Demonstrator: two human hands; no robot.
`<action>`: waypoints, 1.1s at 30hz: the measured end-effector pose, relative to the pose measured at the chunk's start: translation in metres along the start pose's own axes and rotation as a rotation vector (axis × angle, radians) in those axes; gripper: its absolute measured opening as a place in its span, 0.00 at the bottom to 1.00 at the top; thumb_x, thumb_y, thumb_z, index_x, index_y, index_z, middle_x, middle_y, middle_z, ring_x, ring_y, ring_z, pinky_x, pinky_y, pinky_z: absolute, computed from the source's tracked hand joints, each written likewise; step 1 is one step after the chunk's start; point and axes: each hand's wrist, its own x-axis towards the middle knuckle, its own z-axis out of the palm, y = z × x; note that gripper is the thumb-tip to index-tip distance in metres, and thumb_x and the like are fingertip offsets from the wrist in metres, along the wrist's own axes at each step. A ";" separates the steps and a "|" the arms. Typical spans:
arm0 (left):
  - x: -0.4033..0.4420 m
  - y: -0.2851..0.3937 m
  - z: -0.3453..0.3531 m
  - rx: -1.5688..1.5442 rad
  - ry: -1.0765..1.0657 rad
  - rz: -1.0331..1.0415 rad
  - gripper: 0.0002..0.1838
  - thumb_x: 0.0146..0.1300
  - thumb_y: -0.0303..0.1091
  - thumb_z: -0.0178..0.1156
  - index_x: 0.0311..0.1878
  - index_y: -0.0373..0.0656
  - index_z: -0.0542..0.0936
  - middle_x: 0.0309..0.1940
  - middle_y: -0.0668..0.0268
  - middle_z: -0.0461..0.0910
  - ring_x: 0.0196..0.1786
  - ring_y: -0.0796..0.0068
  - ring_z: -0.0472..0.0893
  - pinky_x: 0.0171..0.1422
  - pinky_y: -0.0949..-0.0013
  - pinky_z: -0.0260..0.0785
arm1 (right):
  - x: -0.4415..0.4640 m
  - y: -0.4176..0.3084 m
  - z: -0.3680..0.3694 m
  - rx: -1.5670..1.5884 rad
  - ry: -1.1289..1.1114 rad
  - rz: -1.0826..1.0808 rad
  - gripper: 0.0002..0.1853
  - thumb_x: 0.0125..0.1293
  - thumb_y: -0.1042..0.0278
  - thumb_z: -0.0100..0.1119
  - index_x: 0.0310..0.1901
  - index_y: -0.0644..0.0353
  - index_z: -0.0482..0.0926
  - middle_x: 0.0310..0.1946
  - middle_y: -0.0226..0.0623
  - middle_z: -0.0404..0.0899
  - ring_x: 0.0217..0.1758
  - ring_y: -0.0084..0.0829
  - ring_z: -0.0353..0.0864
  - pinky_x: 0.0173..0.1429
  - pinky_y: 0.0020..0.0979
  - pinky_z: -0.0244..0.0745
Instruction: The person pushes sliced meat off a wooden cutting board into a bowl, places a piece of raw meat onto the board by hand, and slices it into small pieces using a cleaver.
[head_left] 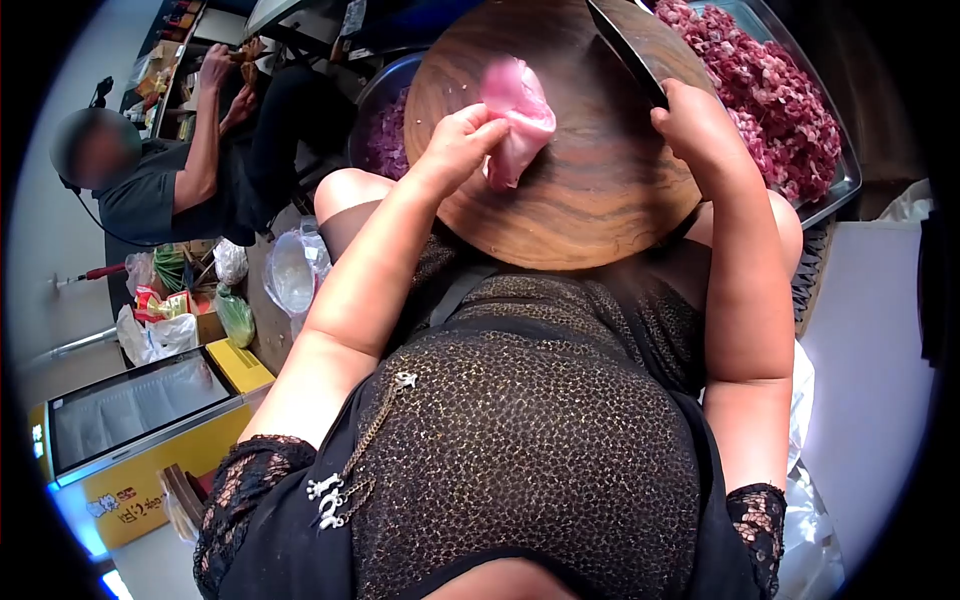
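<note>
My left hand [466, 146] pinches a pale pink piece of raw meat [525, 125] over the left half of a round wooden chopping board [590, 190]. The meat's upper end is blurred. At the board's right edge my right hand [695, 130] is wrapped round the handle of a knife [628, 55], whose dark blade points up and to the left, apart from the meat. Just right of the board, a metal tray [852, 175] holds a heap of chopped red meat [775, 95]. To the left, partly under the board, stands a bowl [362, 125] with purplish chopped pieces in it.
A co-worker [165, 175] sits at the left with both hands raised near a shelf. Below are a white plastic tub [290, 270], several bags and a yellow freezer [150, 430] with a glass top. A pale surface [870, 330] lies at the right.
</note>
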 end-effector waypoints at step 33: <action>0.069 0.016 0.046 0.369 0.114 -0.040 0.19 0.47 0.39 0.74 0.38 0.38 0.80 0.33 0.59 0.84 0.36 0.69 0.83 0.44 0.66 0.75 | -0.006 0.001 -0.006 -0.068 0.041 -0.019 0.22 0.63 0.65 0.58 0.57 0.64 0.77 0.48 0.55 0.82 0.55 0.49 0.81 0.61 0.44 0.75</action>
